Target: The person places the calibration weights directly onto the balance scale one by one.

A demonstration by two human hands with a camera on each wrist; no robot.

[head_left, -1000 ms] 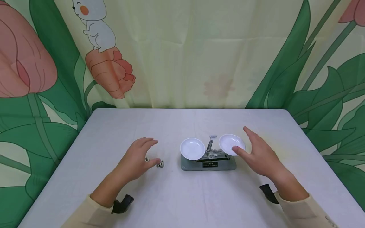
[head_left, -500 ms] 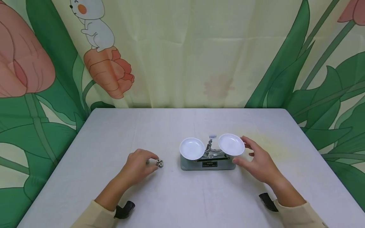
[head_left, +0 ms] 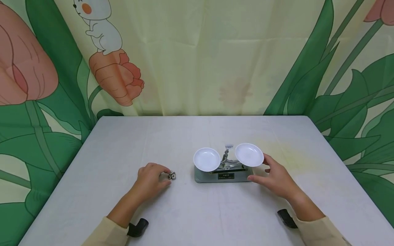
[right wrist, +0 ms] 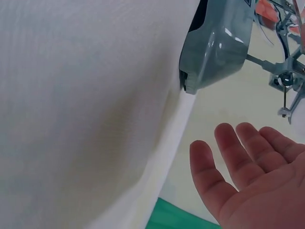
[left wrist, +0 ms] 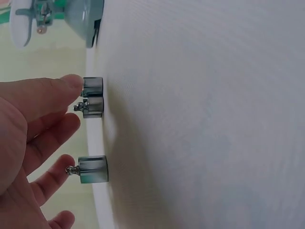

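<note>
Weights point(head_left: 173, 175) are standing upright on the worktop point(head_left: 197, 212) at nine o'clock from the balance point(head_left: 226, 176), presumably for stability, while the left hand point(head_left: 150, 179), grip apart, is curving beside them and the right hand point(head_left: 276, 177), grip also apart, is flanking the balance at three o'clock.
</note>
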